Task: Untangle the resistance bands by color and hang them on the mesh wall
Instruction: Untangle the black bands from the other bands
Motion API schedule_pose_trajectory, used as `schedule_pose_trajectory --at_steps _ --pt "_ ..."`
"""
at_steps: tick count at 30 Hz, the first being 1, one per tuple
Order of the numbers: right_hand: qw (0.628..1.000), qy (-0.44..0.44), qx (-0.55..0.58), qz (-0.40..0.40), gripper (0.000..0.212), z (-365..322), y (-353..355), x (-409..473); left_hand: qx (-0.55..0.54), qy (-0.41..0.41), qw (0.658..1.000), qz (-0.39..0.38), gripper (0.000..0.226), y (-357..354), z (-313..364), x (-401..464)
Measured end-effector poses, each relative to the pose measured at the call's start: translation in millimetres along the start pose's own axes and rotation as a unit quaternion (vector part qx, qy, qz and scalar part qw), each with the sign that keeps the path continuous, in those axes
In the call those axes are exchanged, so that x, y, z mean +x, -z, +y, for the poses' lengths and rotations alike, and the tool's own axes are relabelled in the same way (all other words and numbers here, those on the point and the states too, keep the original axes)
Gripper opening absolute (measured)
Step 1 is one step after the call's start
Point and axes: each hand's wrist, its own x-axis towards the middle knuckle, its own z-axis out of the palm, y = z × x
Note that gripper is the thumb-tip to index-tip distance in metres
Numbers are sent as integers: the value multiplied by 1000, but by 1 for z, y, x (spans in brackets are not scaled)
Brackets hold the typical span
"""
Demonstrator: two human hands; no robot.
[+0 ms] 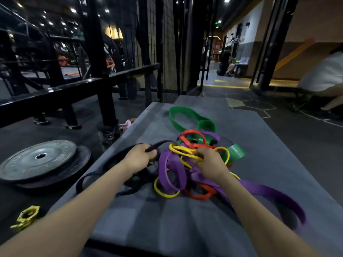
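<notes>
On a grey mat (185, 219) lies a tangle of coloured bands. The left hand (138, 157) grips the black band (96, 176); the right hand (209, 163) pinches the yellow band (182, 152). A green band (178, 115) trails behind.

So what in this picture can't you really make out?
- How many yellow bands there are: in the head view their loops vanish under purple bands and the right hand.
- Where the black band runs: the left hand and forearm cover parts of it.
- Lettering on the weight plate: blurred and dim.
- The purple band's near end: motion-blurred.
</notes>
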Motion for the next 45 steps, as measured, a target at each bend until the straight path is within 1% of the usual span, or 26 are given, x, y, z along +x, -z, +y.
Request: schedule_pose_trajectory --at_steps 3,6,7,10,11,13,14,17,19,21,22,24,25,27,29,31,34,36,37,39,41,43,45 --pt "1000 -3 -10 -5 5 9 -17 -13 -49 -8 998 30 25 -7 -15 -5" --pt "998 16 -31 -51 20 7 -20 -20 -70 0 997 46 23 -11 -31 -8" --pt "998 30 -16 -53 21 4 -19 -20 -78 1 996 44 22 -12 -35 -9" --pt "996 54 50 -57 33 -5 -15 -22 -90 1 995 45 14 -13 -37 -10" --pt "995 67 40 -62 29 -8 -16 -23 -88 0 995 50 11 -13 -36 -10" --pt "994 91 3 -63 16 -13 -18 -25 -74 -6 995 64 10 -13 -35 -11" --pt "993 98 -6 -59 15 -15 -19 -25 -64 -11 996 69 10 -12 -35 -12" --pt "991 108 -53 -52 29 -18 -21 -25 -16 -34 996 79 12 -10 -36 -17" --pt "987 90 -114 -64 37 -18 -23 -26 46 -67 993 80 18 -9 -39 -20" --pt "986 79 -129 -71 42 -19 -24 -28 110 -107 985 77 21 -8 -37 -24" --pt "990 76 -109 -57 44 -21 -23 -29 128 -125 981 76 21 -8 -35 -26" --pt "998 58 -22 9 48 -25 -19 -30 143 -158 974 78 19 -9 -28 -31" --pt "998 41 12 47 46 -26 -16 -29 150 -174 970 82 16 -9 -25 -34" --pt "992 36 22 115 35 -23 -12 -25 182 -200 958 91 11 -10 -23 -38" --pt "991 44 11 130 22 -19 -13 -20 205 -226 948 88 8 -9 -24 -41" --pt "994 59 7 97 25 -19 -15 -16 212 -246 942 85 6 -8 -25 -42" --pt "997 80 1 2 30 -22 -17 -15 218 -267 934 97 5 -2 -27 -44" --pt "994 88 -24 -64 31 -23 -18 -14 238 -289 921 110 5 1 -30 -44" --pt "992 91 -38 -82 31 -22 -17 -13 252 -300 912 117 6 1 -31 -43" --pt "990 91 -51 -93 30 -20 -17 -8 270 -312 903 121 7 3 -34 -41" --pt "990 102 -51 -78 27 -19 -18 -3 274 -317 901 111 9 3 -35 -41" --pt "987 143 -64 -36 25 -20 -23 0 286 -327 895 99 12 3 -36 -40" --pt "982 175 -67 -30 27 -23 -28 3 305 -334 887 98 19 4 -36 -40"
